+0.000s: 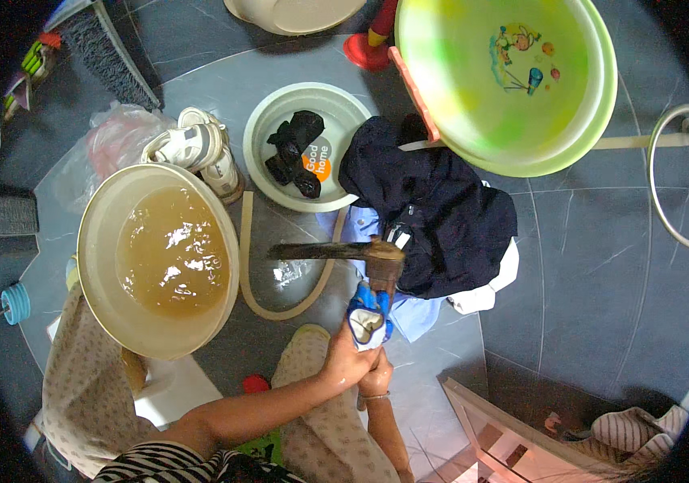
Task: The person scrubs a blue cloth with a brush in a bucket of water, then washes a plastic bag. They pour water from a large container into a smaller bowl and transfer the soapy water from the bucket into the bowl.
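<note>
My left hand and my right hand are close together, gripping a bunched blue-and-white fabric item. From its top juts a dark brown, L-shaped piece that points left; its kind is unclear. Beyond my hands lies a heap of dark clothing on light blue fabric and white cloth. A round pale basin holds several black cloth pieces. A larger cream basin at the left contains cloudy brown water.
White sneakers stand beside a clear plastic bag. A beige hose curves over the tiled floor. A large green basin and a red plunger are at the top, a pink-framed cabinet at lower right.
</note>
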Available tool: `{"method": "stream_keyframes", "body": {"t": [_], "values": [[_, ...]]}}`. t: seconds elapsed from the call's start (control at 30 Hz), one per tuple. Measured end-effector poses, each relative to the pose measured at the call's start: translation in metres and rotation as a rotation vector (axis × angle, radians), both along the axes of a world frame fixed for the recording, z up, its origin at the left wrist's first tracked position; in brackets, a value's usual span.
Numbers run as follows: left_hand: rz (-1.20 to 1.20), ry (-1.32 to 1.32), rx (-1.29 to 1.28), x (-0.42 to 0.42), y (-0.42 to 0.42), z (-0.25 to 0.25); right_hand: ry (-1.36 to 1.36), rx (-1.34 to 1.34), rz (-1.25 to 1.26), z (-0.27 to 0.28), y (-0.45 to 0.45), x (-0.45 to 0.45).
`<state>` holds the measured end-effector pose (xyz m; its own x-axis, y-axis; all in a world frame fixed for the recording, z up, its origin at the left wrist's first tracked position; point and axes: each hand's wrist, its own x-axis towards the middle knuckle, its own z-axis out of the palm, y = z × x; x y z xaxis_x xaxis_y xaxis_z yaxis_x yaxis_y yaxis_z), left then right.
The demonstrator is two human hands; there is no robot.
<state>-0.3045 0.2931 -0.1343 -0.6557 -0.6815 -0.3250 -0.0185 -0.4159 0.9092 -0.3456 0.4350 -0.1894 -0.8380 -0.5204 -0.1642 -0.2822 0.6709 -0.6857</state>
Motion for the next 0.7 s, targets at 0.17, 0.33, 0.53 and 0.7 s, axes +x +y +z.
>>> {"method": "stream_keyframes", "body": {"t": [0.17, 0.33, 0.53, 0.7], "values": [[-0.041, -0.142, -0.069, -0.003, 0.003, -0.070, -0.147, 0.053, 0.062, -0.040, 0.009, 0.001], [0.036, -0.230, -0.129, -0.003, -0.016, -0.127, -0.249, 0.175, 0.169, -0.062, -0.015, -0.019], [0.065, -0.399, -0.421, -0.005, -0.050, -0.153, -0.241, 0.227, 0.250, -0.075, -0.032, -0.035], [-0.238, -0.567, -0.837, -0.023, -0.082, -0.083, 0.185, 0.316, 0.370, -0.078, -0.032, -0.043]]}}
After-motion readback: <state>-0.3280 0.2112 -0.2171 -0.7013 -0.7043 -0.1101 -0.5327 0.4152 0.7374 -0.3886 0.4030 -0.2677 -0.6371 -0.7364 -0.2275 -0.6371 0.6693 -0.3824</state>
